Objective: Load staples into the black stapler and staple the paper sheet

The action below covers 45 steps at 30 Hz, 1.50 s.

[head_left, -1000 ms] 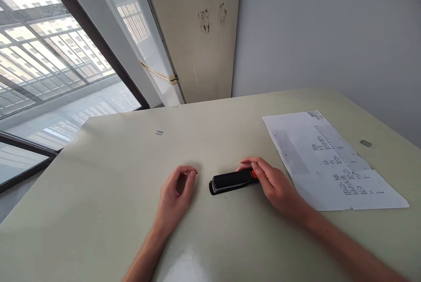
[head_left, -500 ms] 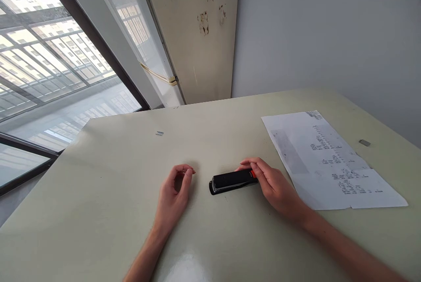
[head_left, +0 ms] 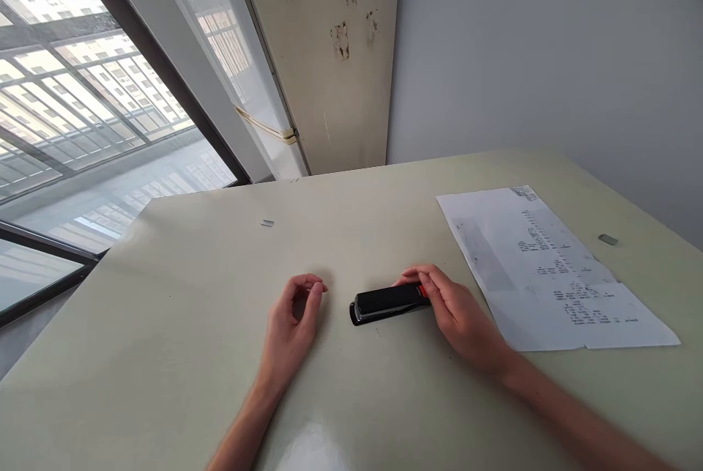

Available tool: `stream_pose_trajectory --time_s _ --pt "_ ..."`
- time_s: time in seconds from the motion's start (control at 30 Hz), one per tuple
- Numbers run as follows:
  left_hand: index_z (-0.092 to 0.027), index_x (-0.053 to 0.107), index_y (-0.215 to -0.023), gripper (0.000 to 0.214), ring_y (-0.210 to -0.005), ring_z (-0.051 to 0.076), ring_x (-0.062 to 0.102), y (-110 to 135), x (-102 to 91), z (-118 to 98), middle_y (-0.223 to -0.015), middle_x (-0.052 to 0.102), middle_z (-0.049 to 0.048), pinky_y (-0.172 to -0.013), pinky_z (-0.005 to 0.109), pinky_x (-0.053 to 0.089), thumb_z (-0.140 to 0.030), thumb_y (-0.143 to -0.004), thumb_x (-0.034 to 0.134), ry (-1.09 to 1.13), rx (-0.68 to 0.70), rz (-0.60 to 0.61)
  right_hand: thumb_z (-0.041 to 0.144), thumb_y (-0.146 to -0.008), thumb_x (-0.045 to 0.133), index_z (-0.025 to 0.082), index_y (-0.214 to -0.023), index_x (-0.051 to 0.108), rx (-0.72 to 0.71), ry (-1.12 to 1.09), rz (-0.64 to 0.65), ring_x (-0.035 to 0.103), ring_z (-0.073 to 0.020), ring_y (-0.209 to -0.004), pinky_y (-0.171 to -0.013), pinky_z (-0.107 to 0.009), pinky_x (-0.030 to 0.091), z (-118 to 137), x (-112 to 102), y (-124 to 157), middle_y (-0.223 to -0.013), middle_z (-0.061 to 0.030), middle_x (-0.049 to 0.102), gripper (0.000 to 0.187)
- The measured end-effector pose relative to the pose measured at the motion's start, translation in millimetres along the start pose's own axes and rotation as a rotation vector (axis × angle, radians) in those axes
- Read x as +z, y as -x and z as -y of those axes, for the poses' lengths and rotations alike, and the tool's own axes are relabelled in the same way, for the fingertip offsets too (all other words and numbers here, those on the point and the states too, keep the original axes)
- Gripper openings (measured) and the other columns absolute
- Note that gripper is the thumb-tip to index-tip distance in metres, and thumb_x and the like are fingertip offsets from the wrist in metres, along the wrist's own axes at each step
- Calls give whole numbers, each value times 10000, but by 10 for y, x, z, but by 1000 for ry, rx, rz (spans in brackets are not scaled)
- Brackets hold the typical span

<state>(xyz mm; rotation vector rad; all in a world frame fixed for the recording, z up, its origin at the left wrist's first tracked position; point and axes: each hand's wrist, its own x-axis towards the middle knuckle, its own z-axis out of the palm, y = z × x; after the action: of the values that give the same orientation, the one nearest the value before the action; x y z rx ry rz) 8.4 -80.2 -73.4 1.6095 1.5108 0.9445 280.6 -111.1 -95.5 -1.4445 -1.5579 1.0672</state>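
A black stapler (head_left: 389, 299) with a red part near its right end lies on the table in front of me. My right hand (head_left: 453, 313) grips that right end, thumb on the near side and fingers round the far side, which hides the end. To the left of the stapler, a short gap away, my left hand (head_left: 292, 321) rests on the table. Its fingers are curled in and the thumb meets them; nothing shows between them. On the right lies a white printed sheet (head_left: 502, 266), its lower left edge beside my right wrist.
Small metal strips, apparently staples (head_left: 266, 223), lie at the back left of the pale table (head_left: 181, 324). A small grey piece (head_left: 608, 239) is to the right of the sheet. Behind the table are a wall (head_left: 538, 53), a stained panel (head_left: 340, 97) and a window (head_left: 82, 105).
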Motion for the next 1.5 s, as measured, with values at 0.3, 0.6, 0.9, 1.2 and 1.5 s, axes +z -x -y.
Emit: stream_pose_trajectory --time_s 0.3,0.6,0.9,1.2,1.5 --pt "-241 617 -1077 324 -1081 231 645 24 21 -16 -1078 711 54 -961 351 477 -542 -1031 505 30 -21 -23 478 -1130 283 293 -1170 599 -18 -57 -9 690 -215 -1185 -1073 -380 523 79 15 1 -1227 -39 743 368" --pt "-240 667 -1034 399 -1016 231 665 22 9 -49 -1040 738 43 -894 344 505 -577 -1046 453 -23 -4 38 488 -1130 278 300 -1181 601 -9 -29 -22 678 -219 -1182 -1098 -398 481 35 13 -4 -1264 -37 737 376" --pt "-240 681 -1090 411 -1133 248 673 42 28 3 -1163 750 64 -1016 393 512 -569 -1063 436 74 5 105 497 -1017 572 293 -1199 629 -84 123 62 667 -264 -1051 -903 -394 540 86 -9 0 -1187 -52 722 280" --pt "-178 687 -1109 465 -1307 303 649 -72 45 24 -1309 730 138 -1190 505 439 -591 -1048 483 686 -143 77 441 -963 679 304 -1110 655 -37 91 96 665 -251 -931 -812 -380 535 114 8 18 -1044 -21 735 202" --pt "-178 740 -1042 485 -1320 351 642 -35 92 -92 -1313 738 152 -1176 561 458 -601 -1009 506 998 -349 170 518 -940 685 260 -1026 604 122 -244 109 671 -216 -839 -745 -321 545 311 58 83 -890 -2 706 284"
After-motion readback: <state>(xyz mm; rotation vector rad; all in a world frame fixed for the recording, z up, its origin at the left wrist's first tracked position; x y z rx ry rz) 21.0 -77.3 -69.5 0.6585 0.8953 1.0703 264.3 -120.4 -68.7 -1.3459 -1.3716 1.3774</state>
